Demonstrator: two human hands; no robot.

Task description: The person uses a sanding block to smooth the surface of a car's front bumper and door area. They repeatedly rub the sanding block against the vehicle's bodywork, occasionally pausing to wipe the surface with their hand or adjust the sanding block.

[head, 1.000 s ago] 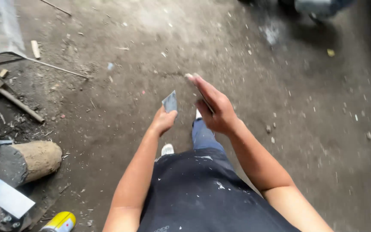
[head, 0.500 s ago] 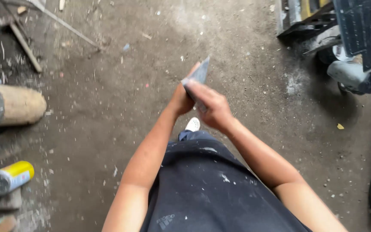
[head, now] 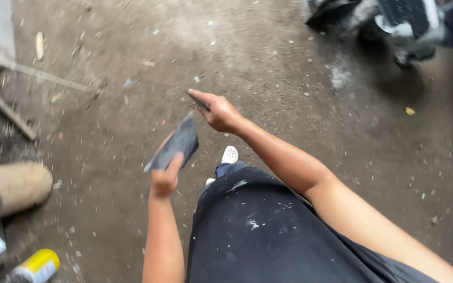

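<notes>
Since half a second ago the hands have parted: left hand [head: 164, 179] pinches a flat dark plate [head: 175, 144] above the dirt floor [head: 268, 68]; right hand [head: 217, 111] grips a thin dark piece [head: 197, 99]

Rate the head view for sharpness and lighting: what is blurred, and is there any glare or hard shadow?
Head view: soft, even daylight, no glare. The left hand and its dark flat piece are smeared by motion, as is the right hand. The log end and spray can at the left edge are soft. A dim shadow lies on the floor under the clutter at the top right.
</notes>
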